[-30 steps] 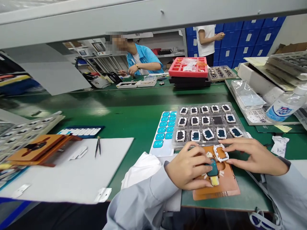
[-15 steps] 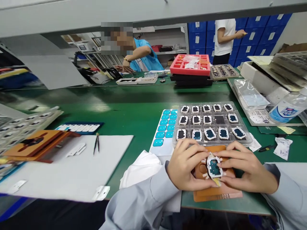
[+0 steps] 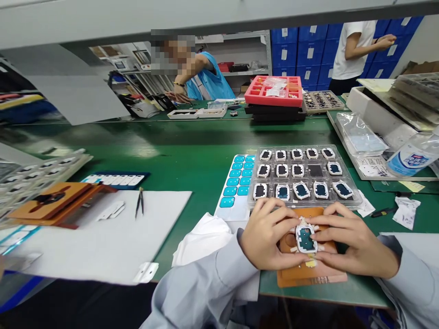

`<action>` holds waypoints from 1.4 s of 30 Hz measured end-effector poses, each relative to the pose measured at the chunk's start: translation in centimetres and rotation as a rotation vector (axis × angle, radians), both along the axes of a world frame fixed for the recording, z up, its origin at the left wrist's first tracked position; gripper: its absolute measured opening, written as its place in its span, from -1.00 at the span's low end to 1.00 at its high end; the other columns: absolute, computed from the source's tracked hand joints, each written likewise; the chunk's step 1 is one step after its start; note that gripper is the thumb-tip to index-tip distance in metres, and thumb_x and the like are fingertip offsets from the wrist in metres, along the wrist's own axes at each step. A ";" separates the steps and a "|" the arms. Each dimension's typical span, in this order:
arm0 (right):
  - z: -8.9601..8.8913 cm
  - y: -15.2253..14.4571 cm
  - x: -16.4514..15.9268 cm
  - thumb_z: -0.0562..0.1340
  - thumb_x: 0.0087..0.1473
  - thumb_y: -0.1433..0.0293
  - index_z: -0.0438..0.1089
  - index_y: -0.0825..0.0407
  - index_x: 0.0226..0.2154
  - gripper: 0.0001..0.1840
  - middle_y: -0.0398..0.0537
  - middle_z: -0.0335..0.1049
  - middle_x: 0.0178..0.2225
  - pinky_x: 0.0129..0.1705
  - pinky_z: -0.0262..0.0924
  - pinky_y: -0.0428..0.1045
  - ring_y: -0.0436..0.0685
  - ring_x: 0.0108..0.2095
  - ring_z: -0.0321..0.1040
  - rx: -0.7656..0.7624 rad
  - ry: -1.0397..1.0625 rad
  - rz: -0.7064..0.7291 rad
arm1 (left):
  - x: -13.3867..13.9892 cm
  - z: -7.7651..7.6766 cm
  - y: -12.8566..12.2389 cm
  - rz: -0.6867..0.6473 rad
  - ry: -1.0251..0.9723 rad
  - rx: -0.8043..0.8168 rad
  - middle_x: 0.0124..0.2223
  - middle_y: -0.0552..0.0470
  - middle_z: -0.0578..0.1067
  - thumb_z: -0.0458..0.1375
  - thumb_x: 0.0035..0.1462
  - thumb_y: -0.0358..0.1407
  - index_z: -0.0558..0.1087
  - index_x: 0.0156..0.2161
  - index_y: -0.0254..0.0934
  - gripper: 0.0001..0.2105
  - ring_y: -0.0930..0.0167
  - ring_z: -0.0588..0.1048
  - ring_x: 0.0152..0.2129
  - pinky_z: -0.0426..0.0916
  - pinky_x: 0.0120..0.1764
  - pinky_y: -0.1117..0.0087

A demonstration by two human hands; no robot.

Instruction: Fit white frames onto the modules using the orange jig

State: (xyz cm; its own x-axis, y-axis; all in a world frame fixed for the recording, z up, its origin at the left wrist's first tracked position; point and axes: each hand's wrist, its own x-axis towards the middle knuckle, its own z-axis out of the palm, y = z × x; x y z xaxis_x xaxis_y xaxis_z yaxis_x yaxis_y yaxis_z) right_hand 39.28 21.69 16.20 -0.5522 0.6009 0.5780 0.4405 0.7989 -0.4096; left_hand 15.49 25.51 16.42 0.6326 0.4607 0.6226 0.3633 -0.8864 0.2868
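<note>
A white rounded-square watch case [image 3: 306,240] with a dark green inside lies on an orange fixture plate [image 3: 310,277]. My left hand [image 3: 269,237] is closed at the case's left side, its fingertips at the top edge and its thumb near the bottom. From the right, my right hand [image 3: 356,242] closes on the same case, one fingertip over its inner face and the thumb near the lower edge. Just below the case a small yellow piece [image 3: 311,263] shows. My fingers hide parts of the fixture.
A clear plastic tray [image 3: 249,201] with several similar cases lies behind my hands, beside a sheet of turquoise stickers [image 3: 227,202]. A white cloth [image 3: 202,240], tweezers [image 3: 139,203], a brown fixture [image 3: 37,210], a bottle [image 3: 411,157] and a seated co-worker [image 3: 209,75] surround the bench.
My hands stay around the case with little movement, and more of the yellow piece shows lying flat below it. The standing person in the background has moved right.
</note>
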 end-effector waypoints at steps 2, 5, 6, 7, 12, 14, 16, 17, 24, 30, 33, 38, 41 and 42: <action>0.1 0.0 0.0 0.36 0.06 0.40 0.47 -0.01 -0.24 -0.85 0.07 0.53 -0.04 -0.21 0.31 0.16 0.22 -0.21 0.28 -0.010 -0.002 0.003 | -0.1 0.0 0.0 0.003 0.009 -0.008 -0.20 -0.05 0.60 0.30 -0.04 0.07 0.50 -0.14 -0.23 -0.53 0.24 0.44 -0.24 0.26 -0.17 0.15; 0.2 0.0 0.0 0.35 0.07 0.39 0.46 0.00 -0.23 -0.84 0.08 0.52 -0.05 -0.20 0.30 0.16 0.22 -0.21 0.26 -0.029 -0.013 0.005 | -0.1 0.1 0.0 -0.001 0.008 -0.010 -0.20 -0.05 0.60 0.30 -0.04 0.06 0.49 -0.12 -0.23 -0.53 0.24 0.43 -0.24 0.25 -0.18 0.16; 0.2 -0.1 0.0 0.35 0.08 0.39 0.45 0.00 -0.23 -0.84 0.09 0.52 -0.05 -0.20 0.30 0.16 0.22 -0.20 0.26 -0.034 -0.016 0.004 | -0.1 0.1 0.0 -0.002 0.008 -0.012 -0.20 -0.05 0.59 0.30 -0.04 0.06 0.49 -0.12 -0.24 -0.52 0.24 0.43 -0.24 0.24 -0.18 0.16; 0.2 -0.1 0.0 0.35 0.08 0.39 0.45 0.01 -0.23 -0.84 0.10 0.51 -0.04 -0.20 0.30 0.16 0.22 -0.20 0.25 -0.037 -0.021 0.004 | -0.1 0.0 -0.1 -0.004 0.012 -0.016 -0.20 -0.05 0.59 0.31 -0.04 0.06 0.50 -0.12 -0.23 -0.53 0.24 0.43 -0.23 0.24 -0.17 0.16; 0.0 -0.2 -0.1 0.34 0.07 0.37 0.43 0.00 -0.33 -0.91 0.08 0.52 -0.09 -0.24 0.27 0.15 0.20 -0.23 0.24 -0.061 -0.076 -0.025 | 0.2 -0.7 -0.1 -0.002 0.013 -0.104 -0.28 -0.02 0.54 0.36 -0.07 0.01 0.50 -0.24 -0.26 -0.59 0.25 0.42 -0.21 0.23 -0.17 0.19; 0.0 -0.1 -0.2 0.36 0.04 0.36 0.42 -0.01 -0.36 -0.89 0.05 0.52 -0.12 -0.24 0.25 0.15 0.20 -0.25 0.24 -0.069 -0.083 -0.029 | 0.3 -1.1 -0.2 -0.001 -0.010 -0.159 -0.30 -0.02 0.52 0.39 -0.11 0.01 0.51 -0.26 -0.26 -0.58 0.25 0.41 -0.22 0.22 -0.18 0.20; -0.1 -0.1 -0.4 0.35 0.02 0.38 0.40 -0.02 -0.33 -0.87 0.03 0.52 -0.15 -0.24 0.24 0.14 0.19 -0.26 0.24 -0.056 -0.050 -0.033 | 0.3 -1.4 -0.2 -0.006 -0.062 -0.240 -0.30 -0.02 0.52 0.41 -0.12 0.02 0.53 -0.24 -0.25 -0.57 0.27 0.40 -0.25 0.22 -0.20 0.21; -0.1 -0.1 -0.5 0.35 0.02 0.39 0.40 -0.03 -0.30 -0.85 0.03 0.52 -0.15 -0.24 0.24 0.14 0.19 -0.26 0.25 -0.044 -0.028 -0.039 | 0.3 -1.5 -0.2 -0.009 -0.096 -0.292 -0.29 -0.02 0.52 0.40 -0.12 0.04 0.54 -0.22 -0.24 -0.56 0.28 0.40 -0.26 0.23 -0.19 0.21; -1.0 0.0 -0.7 0.36 -0.06 0.36 0.27 -0.06 -0.14 -0.59 -0.05 0.41 -0.32 -0.31 0.18 0.10 0.18 -0.33 0.25 -0.049 0.099 -0.051 | 0.5 -0.8 -0.8 -0.123 0.001 -0.473 0.06 -0.09 0.44 0.31 -0.13 0.21 0.36 0.20 0.00 -0.23 0.16 0.28 -0.02 0.13 0.09 0.03; -2.3 0.1 -0.7 0.30 0.09 0.22 0.22 -0.07 -0.11 -0.64 -0.05 0.29 -0.26 -0.26 0.29 0.02 0.14 -0.27 0.32 -0.325 0.384 0.026 | 0.7 -1.5 -0.3 -0.104 -0.005 -0.353 0.14 -0.12 0.38 0.25 -0.03 0.20 0.23 0.28 0.00 -0.21 0.13 0.22 0.04 0.06 0.13 0.00; -2.9 0.3 -0.3 0.31 0.11 0.13 0.25 -0.07 -0.10 -0.62 -0.05 0.32 -0.23 -0.21 0.31 -0.01 0.14 -0.24 0.37 -0.421 0.466 0.035 | 0.5 -1.6 0.2 -0.096 -0.098 -0.275 0.09 -0.11 0.41 0.25 0.02 0.15 0.29 0.24 -0.04 -0.29 0.16 0.23 0.01 0.13 0.11 0.04; -2.4 0.4 0.2 0.31 0.05 -0.02 0.21 -0.08 -0.08 -0.47 -0.01 0.51 -0.22 -0.20 0.34 0.06 0.21 -0.23 0.49 -0.789 0.620 0.157 | 0.4 -1.2 0.8 -0.048 -0.231 -0.184 -0.02 -0.08 0.48 0.20 0.14 0.05 0.47 0.03 -0.12 -0.57 0.23 0.30 -0.05 0.23 0.06 0.10; -1.6 0.7 0.2 0.31 0.00 -0.05 0.20 -0.09 -0.08 -0.43 -0.02 0.55 -0.28 -0.11 0.35 0.17 0.27 -0.24 0.53 -0.935 0.776 0.195 | -0.4 -0.6 2.3 0.112 -0.270 -0.234 -0.10 -0.06 0.52 0.16 0.19 0.01 0.52 -0.13 -0.16 -0.68 0.25 0.37 -0.07 0.26 0.06 0.12; -1.4 0.8 0.2 0.30 -0.02 -0.06 0.22 -0.09 -0.08 -0.42 -0.01 0.55 -0.30 -0.09 0.34 0.20 0.30 -0.23 0.53 -0.942 0.816 0.178 | -1.0 -0.3 3.1 0.225 -0.269 -0.296 -0.10 -0.05 0.53 0.13 0.20 0.00 0.52 -0.14 -0.17 -0.68 0.26 0.40 -0.08 0.27 0.06 0.14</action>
